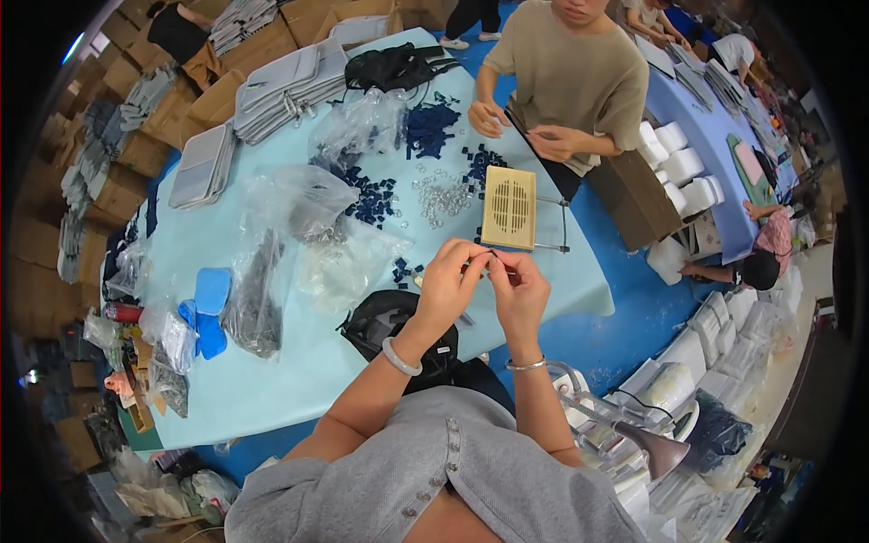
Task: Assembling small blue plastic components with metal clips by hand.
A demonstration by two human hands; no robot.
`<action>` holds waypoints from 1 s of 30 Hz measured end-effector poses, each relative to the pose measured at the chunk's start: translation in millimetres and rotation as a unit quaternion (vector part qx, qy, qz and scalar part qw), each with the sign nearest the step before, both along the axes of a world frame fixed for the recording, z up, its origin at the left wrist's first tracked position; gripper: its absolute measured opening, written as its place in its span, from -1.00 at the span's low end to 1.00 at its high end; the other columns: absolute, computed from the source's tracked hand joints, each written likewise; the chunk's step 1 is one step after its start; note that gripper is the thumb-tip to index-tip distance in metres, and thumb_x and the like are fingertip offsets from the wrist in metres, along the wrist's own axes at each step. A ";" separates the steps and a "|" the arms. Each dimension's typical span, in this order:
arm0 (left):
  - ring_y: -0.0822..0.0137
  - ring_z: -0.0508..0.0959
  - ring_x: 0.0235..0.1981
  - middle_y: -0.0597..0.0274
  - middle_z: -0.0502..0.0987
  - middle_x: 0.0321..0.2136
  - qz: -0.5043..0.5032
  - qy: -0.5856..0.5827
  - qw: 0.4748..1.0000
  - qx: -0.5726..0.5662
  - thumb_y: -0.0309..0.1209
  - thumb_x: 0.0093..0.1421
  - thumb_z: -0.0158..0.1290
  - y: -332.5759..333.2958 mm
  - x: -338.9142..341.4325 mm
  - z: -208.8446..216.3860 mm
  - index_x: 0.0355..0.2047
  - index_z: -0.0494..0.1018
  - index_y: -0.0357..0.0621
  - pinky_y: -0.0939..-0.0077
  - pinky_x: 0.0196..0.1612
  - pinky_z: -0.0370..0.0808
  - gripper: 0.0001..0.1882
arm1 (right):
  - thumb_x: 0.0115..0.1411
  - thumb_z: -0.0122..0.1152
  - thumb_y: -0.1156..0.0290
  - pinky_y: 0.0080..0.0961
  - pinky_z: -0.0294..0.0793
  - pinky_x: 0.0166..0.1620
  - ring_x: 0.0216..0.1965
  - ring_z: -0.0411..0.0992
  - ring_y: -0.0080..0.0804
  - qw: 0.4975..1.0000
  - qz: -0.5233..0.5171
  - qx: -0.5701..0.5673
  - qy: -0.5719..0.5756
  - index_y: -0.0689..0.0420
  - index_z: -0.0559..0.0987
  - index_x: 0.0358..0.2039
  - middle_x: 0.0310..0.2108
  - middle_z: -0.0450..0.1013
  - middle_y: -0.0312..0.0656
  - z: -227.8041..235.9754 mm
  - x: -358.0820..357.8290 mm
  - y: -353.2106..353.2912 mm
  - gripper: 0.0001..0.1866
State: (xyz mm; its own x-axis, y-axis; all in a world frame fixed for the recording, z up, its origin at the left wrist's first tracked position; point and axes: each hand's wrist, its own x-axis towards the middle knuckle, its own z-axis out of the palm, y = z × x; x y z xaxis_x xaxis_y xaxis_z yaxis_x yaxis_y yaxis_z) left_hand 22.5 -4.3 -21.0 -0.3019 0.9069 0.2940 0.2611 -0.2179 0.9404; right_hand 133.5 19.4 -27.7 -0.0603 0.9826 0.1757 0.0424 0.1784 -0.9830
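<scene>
Just beyond both hands sits a pale-yellow rectangular stool (pixel 510 208) with a slotted seat and thin metal legs. Ahead and left of the left hand (pixel 448 288) lie a loose heap of small clear rings (pixel 441 197), scattered navy-blue fabric pieces (pixel 369 201) and crumpled clear plastic bags (pixel 348 271). An open black fabric bag (pixel 373 319) rests beside and partly behind the left wrist.

The left and right hand (pixel 521 294) meet, thumbs and fingertips pinched together on a small dark piece (pixel 491 256) between them; it is too small and covered to tell its direction or long axis.

A pale-blue covered table (pixel 226 389) spreads beneath and left of the hands, over a blue floor (pixel 563 348). Across it stands a person in a tan shirt (pixel 572 77).
</scene>
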 end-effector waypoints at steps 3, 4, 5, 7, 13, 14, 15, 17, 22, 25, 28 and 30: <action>0.35 0.48 -0.51 0.13 0.42 -0.41 0.043 0.152 0.983 0.098 -0.56 0.12 0.01 0.0 1.4 -4.8 -0.37 0.39 -0.31 0.54 -0.49 0.44 -0.93 | 0.09 0.16 0.57 -0.70 0.43 -0.42 -0.50 0.43 -0.63 1.000 0.003 0.024 0.001 0.28 0.52 -0.38 -0.48 0.48 -0.27 2.4 -4.8 -3.5 -0.93; 0.39 0.45 -0.51 0.15 0.41 -0.41 0.053 0.081 0.992 0.087 -0.56 0.14 -0.01 0.7 6.6 -6.5 -0.36 0.37 -0.29 0.57 -0.49 0.41 -0.94 | 0.10 0.14 0.58 -0.70 0.43 -0.42 -0.50 0.42 -0.62 0.999 0.010 0.029 0.026 0.29 0.51 -0.39 -0.48 0.47 -0.26 3.5 -5.9 -2.5 -0.94; 0.43 0.41 -0.52 0.16 0.39 -0.41 0.064 0.008 0.995 0.076 -0.57 0.16 -0.03 1.3 11.1 -7.7 -0.35 0.35 -0.28 0.59 -0.48 0.38 -0.95 | 0.10 0.14 0.58 -0.70 0.43 -0.42 -0.50 0.42 -0.62 0.999 0.010 0.029 0.026 0.29 0.51 -0.39 -0.48 0.47 -0.26 2.8 -7.4 -1.6 -0.94; 0.48 0.39 -0.52 0.19 0.38 -0.41 0.057 -0.081 0.994 0.048 -0.55 0.19 -0.05 0.8 16.9 -8.5 -0.36 0.34 -0.28 0.62 -0.47 0.36 -0.96 | 0.14 0.10 0.55 -0.69 0.41 -0.39 -0.48 0.40 -0.61 0.993 0.022 -0.003 0.120 0.28 0.48 -0.37 -0.47 0.46 -0.26 -1.9 -10.4 0.3 -0.93; 0.59 0.34 -0.52 0.32 0.40 -0.45 0.028 -0.287 0.957 0.020 -0.46 0.26 -0.10 15.4 19.3 -15.6 -0.34 0.36 -0.27 0.71 -0.45 0.32 -0.88 | 0.20 0.07 0.46 -0.64 0.40 -0.29 -0.39 0.40 -0.59 0.922 0.060 -0.144 0.356 0.25 0.45 -0.30 -0.36 0.47 -0.22 -12.8 -15.2 12.7 -0.88; 0.58 0.35 -0.52 0.33 0.42 -0.48 0.025 -0.303 0.953 0.012 -0.44 0.26 -0.09 17.0 18.2 -15.8 -0.33 0.37 -0.28 0.72 -0.44 0.32 -0.86 | 0.19 0.07 0.47 -0.63 0.42 -0.28 -0.39 0.41 -0.58 0.923 0.056 -0.152 0.350 0.25 0.45 -0.29 -0.34 0.47 -0.21 -12.6 -15.4 13.4 -0.88; 0.58 0.35 -0.52 0.33 0.42 -0.48 0.023 -0.302 0.953 0.014 -0.44 0.26 -0.09 19.0 17.3 -15.6 -0.33 0.37 -0.28 0.72 -0.44 0.32 -0.86 | 0.19 0.07 0.47 -0.63 0.42 -0.28 -0.39 0.41 -0.58 0.923 0.057 -0.149 0.351 0.25 0.45 -0.29 -0.34 0.47 -0.21 -11.8 -15.1 14.7 -0.88; 0.58 0.37 -0.51 0.34 0.45 -0.51 0.015 -0.328 0.945 -0.006 -0.41 0.26 -0.07 18.5 15.6 -14.1 -0.29 0.41 -0.31 0.73 -0.43 0.35 -0.82 | 0.18 0.08 0.49 -0.61 0.44 -0.24 -0.37 0.42 -0.56 0.930 0.053 -0.139 0.337 0.26 0.45 -0.30 -0.32 0.47 -0.20 -10.0 -14.2 13.9 -0.88; 0.57 0.40 -0.50 0.33 0.47 -0.49 -0.003 -0.376 0.926 -0.035 -0.39 0.25 -0.05 17.8 11.1 -18.2 -0.27 0.44 -0.33 0.71 -0.41 0.40 -0.79 | 0.17 0.08 0.52 -0.61 0.44 -0.20 -0.34 0.42 -0.56 0.940 0.063 -0.137 0.306 0.29 0.46 -0.24 -0.29 0.47 -0.20 -6.9 -9.0 11.9 -0.84; 0.57 0.43 -0.50 0.32 0.48 -0.49 0.003 -0.381 0.923 -0.054 -0.38 0.25 -0.04 13.1 9.7 -19.3 -0.29 0.45 -0.33 0.71 -0.42 0.42 -0.78 | 0.15 0.09 0.56 -0.65 0.43 -0.21 -0.32 0.41 -0.60 0.959 0.070 -0.123 0.247 0.30 0.47 -0.20 -0.26 0.47 -0.21 -0.9 -6.6 7.2 -0.81; 0.56 0.46 -0.48 0.30 0.49 -0.48 0.013 -0.377 0.923 -0.070 -0.36 0.24 -0.03 19.5 8.2 -19.2 -0.28 0.46 -0.34 0.70 -0.41 0.44 -0.76 | 0.11 0.12 0.61 -0.71 0.41 -0.21 -0.31 0.40 -0.64 0.974 0.075 -0.106 0.184 0.29 0.48 -0.20 -0.25 0.47 -0.23 -2.7 -4.9 9.7 -0.79; 0.55 0.47 -0.47 0.29 0.50 -0.47 0.024 -0.378 0.922 -0.082 -0.35 0.24 -0.03 6.2 9.5 -13.3 -0.27 0.46 -0.35 0.70 -0.40 0.45 -0.75 | 0.10 0.13 0.63 -0.71 0.40 -0.21 -0.31 0.41 -0.65 0.980 0.082 -0.090 0.158 0.28 0.49 -0.20 -0.26 0.48 -0.24 0.9 -3.7 6.9 -0.79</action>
